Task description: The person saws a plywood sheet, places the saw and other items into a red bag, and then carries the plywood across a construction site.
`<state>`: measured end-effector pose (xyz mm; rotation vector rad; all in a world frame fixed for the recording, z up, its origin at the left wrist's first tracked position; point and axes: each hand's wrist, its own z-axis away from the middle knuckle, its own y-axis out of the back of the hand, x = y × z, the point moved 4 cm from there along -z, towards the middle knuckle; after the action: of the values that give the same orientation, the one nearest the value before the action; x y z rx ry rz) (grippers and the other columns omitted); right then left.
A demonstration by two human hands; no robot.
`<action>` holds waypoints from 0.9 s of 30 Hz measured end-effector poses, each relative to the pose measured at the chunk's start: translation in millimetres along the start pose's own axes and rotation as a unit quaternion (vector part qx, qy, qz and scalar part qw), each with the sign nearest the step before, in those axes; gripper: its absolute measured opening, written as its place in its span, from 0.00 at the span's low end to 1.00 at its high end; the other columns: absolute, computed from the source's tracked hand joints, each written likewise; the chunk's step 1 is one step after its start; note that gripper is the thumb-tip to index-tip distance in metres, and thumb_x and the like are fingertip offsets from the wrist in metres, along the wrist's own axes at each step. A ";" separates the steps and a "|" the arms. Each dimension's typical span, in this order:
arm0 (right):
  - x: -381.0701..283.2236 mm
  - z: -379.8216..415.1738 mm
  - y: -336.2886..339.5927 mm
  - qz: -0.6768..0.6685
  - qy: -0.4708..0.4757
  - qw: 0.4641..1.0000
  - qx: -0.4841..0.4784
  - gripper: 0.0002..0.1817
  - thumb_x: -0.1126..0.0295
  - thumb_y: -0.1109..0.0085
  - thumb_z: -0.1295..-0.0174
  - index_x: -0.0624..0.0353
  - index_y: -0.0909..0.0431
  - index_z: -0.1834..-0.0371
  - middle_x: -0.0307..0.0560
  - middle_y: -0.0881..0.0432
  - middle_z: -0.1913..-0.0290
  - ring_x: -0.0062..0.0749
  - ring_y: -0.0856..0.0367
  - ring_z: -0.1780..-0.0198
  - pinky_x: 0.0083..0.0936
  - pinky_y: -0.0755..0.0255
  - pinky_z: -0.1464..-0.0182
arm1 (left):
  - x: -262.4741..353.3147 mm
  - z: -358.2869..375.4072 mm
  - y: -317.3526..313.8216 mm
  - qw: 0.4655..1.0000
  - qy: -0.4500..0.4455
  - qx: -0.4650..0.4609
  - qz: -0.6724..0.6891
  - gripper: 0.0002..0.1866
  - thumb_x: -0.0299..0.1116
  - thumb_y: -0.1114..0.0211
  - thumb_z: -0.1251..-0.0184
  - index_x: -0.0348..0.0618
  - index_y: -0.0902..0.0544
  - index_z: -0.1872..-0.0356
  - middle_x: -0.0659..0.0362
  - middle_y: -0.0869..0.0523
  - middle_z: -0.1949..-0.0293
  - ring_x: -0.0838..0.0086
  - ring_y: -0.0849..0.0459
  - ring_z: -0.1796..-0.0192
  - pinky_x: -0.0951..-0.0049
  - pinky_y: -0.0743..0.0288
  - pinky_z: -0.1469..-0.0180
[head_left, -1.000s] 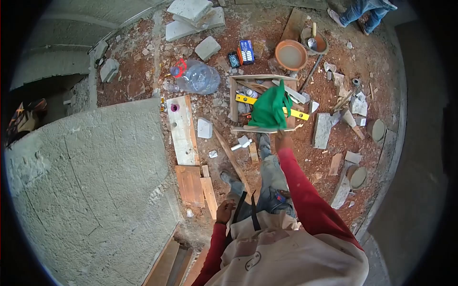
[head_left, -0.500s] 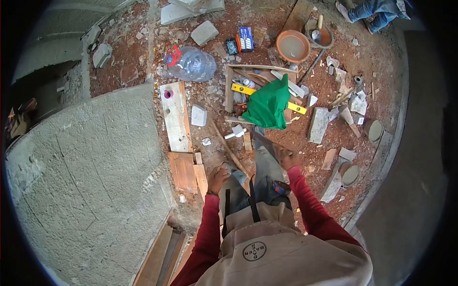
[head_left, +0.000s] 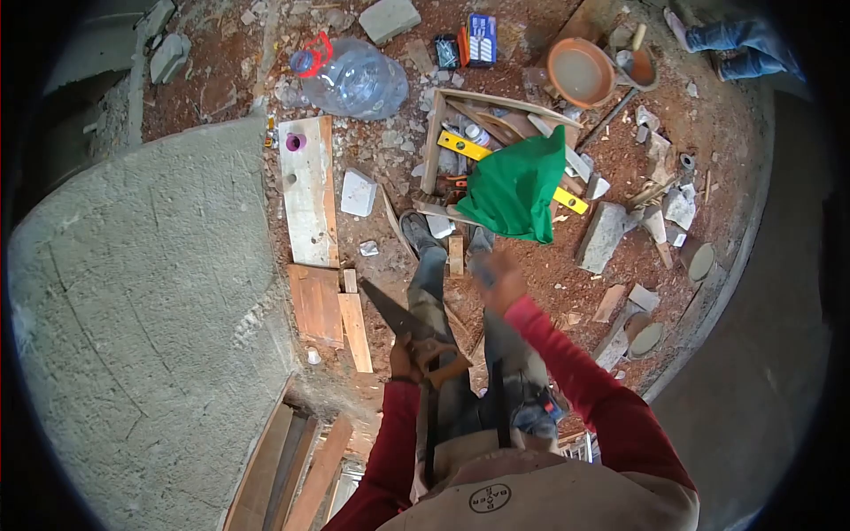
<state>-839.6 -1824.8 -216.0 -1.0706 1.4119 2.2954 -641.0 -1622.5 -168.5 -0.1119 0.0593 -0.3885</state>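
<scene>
I have the left hand (head_left: pixel 409 361) closed around the wooden handle of a handsaw (head_left: pixel 403 326), its dark blade running up and to the left over my left leg, pointing toward the short planks (head_left: pixel 329 310) that lie on the red dirt floor (head_left: pixel 531 283) just beside the edge of the rough concrete slab (head_left: pixel 142 292). My right hand (head_left: pixel 501 276) is raised and blurred, holding nothing that I can make out; I cannot tell whether its fingers are spread or curled. To carry the saw well, I would keep the teeth turned away from my legs, the blade low, and step around the wooden tray (head_left: pixel 460 150) with the green cloth (head_left: pixel 513 190) draped on it.
</scene>
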 end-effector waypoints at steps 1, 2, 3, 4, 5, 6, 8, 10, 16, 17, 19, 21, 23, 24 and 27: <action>31.4 -29.8 12.2 0.004 -0.077 0.991 0.107 0.36 0.56 0.27 0.49 0.58 0.27 0.37 0.61 0.24 0.41 0.57 0.29 0.37 0.46 0.36 0.34 | -1.4 -5.0 18.6 0.998 -0.030 0.044 0.013 0.14 0.34 0.46 0.29 0.36 0.22 0.51 0.48 0.14 0.55 0.56 0.14 0.55 0.54 0.19 0.49; 80.9 -48.0 3.6 0.094 -0.182 0.968 0.147 0.40 0.53 0.26 0.50 0.58 0.30 0.35 0.61 0.30 0.34 0.56 0.33 0.33 0.49 0.39 0.32 | 0.0 -11.6 34.9 0.994 -0.059 0.087 0.021 0.14 0.35 0.47 0.29 0.36 0.22 0.51 0.48 0.14 0.54 0.55 0.14 0.54 0.53 0.19 0.49; 115.0 -61.9 2.4 0.225 -0.366 0.893 0.136 0.42 0.49 0.26 0.50 0.56 0.31 0.34 0.61 0.36 0.29 0.55 0.38 0.29 0.54 0.41 0.32 | -0.6 -14.3 45.9 0.994 -0.051 0.090 0.017 0.14 0.35 0.47 0.29 0.36 0.22 0.51 0.48 0.14 0.54 0.55 0.14 0.54 0.53 0.19 0.49; 154.6 -66.7 -12.7 0.251 -0.441 0.842 0.181 0.41 0.49 0.26 0.50 0.57 0.30 0.34 0.61 0.33 0.31 0.56 0.35 0.31 0.52 0.38 0.34 | -1.5 -15.7 57.2 0.992 -0.049 0.119 0.021 0.15 0.37 0.47 0.30 0.37 0.21 0.52 0.49 0.14 0.56 0.55 0.14 0.54 0.53 0.19 0.49; 198.1 -61.6 -30.7 0.277 -0.510 0.784 0.221 0.40 0.48 0.27 0.49 0.57 0.29 0.35 0.61 0.29 0.33 0.56 0.31 0.33 0.50 0.35 0.35 | -4.5 -16.3 69.5 0.987 -0.045 0.149 0.027 0.15 0.39 0.47 0.30 0.38 0.20 0.54 0.50 0.13 0.57 0.56 0.14 0.55 0.53 0.19 0.49; 244.4 -68.1 -47.9 0.046 -0.408 0.896 0.168 0.37 0.50 0.28 0.48 0.60 0.26 0.38 0.61 0.25 0.38 0.54 0.27 0.37 0.45 0.32 0.37 | -8.9 -15.8 82.9 0.987 -0.034 0.157 0.028 0.15 0.39 0.47 0.30 0.38 0.20 0.54 0.50 0.13 0.57 0.56 0.14 0.55 0.53 0.19 0.49; 270.4 -82.5 -68.4 -0.186 -0.283 0.936 0.098 0.34 0.53 0.28 0.47 0.63 0.24 0.41 0.60 0.20 0.42 0.53 0.23 0.41 0.41 0.29 0.40 | -12.2 -15.7 104.3 0.989 -0.021 0.138 0.044 0.13 0.38 0.45 0.36 0.41 0.18 0.61 0.52 0.13 0.63 0.57 0.14 0.59 0.55 0.19 0.52; 246.0 -96.8 -65.7 -0.086 -0.360 0.903 0.217 0.22 0.62 0.32 0.42 0.66 0.20 0.48 0.54 0.15 0.52 0.43 0.18 0.50 0.31 0.26 0.45 | -16.0 -16.3 112.7 0.988 -0.017 0.139 0.069 0.11 0.37 0.44 0.39 0.43 0.19 0.63 0.54 0.14 0.65 0.58 0.14 0.61 0.56 0.20 0.54; 134.0 -86.1 41.6 -0.239 -0.313 0.865 0.309 0.15 0.73 0.44 0.36 0.66 0.20 0.47 0.45 0.16 0.52 0.27 0.20 0.55 0.25 0.27 0.48 | -14.2 -27.2 134.1 0.990 -0.029 0.133 0.042 0.09 0.39 0.44 0.43 0.47 0.21 0.68 0.59 0.18 0.69 0.63 0.17 0.66 0.60 0.21 0.59; 154.0 -72.4 49.9 -0.329 -0.339 0.821 0.322 0.16 0.74 0.44 0.36 0.66 0.21 0.46 0.45 0.17 0.52 0.28 0.19 0.55 0.25 0.26 0.49 | -10.1 -27.0 130.3 0.990 -0.029 0.127 0.045 0.09 0.39 0.44 0.43 0.47 0.21 0.68 0.59 0.18 0.69 0.63 0.17 0.66 0.60 0.21 0.59; 166.5 -49.5 70.8 -0.393 -0.356 0.780 0.333 0.16 0.73 0.43 0.37 0.65 0.21 0.46 0.45 0.17 0.53 0.29 0.19 0.56 0.27 0.24 0.50 | -4.5 -27.2 123.6 0.992 -0.016 0.122 0.019 0.10 0.39 0.44 0.42 0.46 0.20 0.68 0.57 0.16 0.69 0.63 0.16 0.67 0.62 0.20 0.62; 187.0 -44.5 79.3 -0.457 -0.369 0.735 0.338 0.16 0.73 0.42 0.37 0.64 0.21 0.47 0.45 0.17 0.54 0.31 0.18 0.57 0.28 0.22 0.52 | 4.4 -17.4 107.4 0.992 -0.022 0.123 0.010 0.10 0.40 0.44 0.41 0.46 0.20 0.68 0.57 0.16 0.71 0.64 0.15 0.69 0.64 0.20 0.65; 208.7 -45.4 66.1 -0.550 -0.412 0.659 0.306 0.14 0.70 0.42 0.37 0.61 0.21 0.48 0.45 0.17 0.55 0.35 0.16 0.57 0.32 0.19 0.54 | 10.6 -18.7 106.5 0.991 -0.032 0.127 0.000 0.11 0.40 0.45 0.40 0.46 0.19 0.68 0.56 0.16 0.72 0.64 0.15 0.71 0.65 0.20 0.68; 207.0 -58.6 60.2 -0.572 -0.383 0.656 0.309 0.15 0.67 0.43 0.35 0.62 0.21 0.49 0.46 0.17 0.53 0.39 0.16 0.55 0.33 0.19 0.54 | 10.7 -21.3 112.9 0.992 -0.026 0.127 0.006 0.11 0.41 0.45 0.40 0.46 0.19 0.68 0.56 0.15 0.73 0.65 0.15 0.72 0.66 0.20 0.69; 159.9 -121.3 41.6 -0.647 -0.303 0.609 0.344 0.20 0.62 0.44 0.33 0.64 0.25 0.43 0.47 0.19 0.49 0.41 0.16 0.53 0.34 0.18 0.55 | 15.7 -21.1 118.4 0.989 -0.033 0.144 0.013 0.11 0.41 0.45 0.40 0.47 0.19 0.69 0.57 0.16 0.76 0.66 0.16 0.75 0.68 0.21 0.72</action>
<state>-918.8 -1975.0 -330.8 -0.5389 0.6125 0.7267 -583.8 -1521.7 -204.2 0.1607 -0.0613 -0.3640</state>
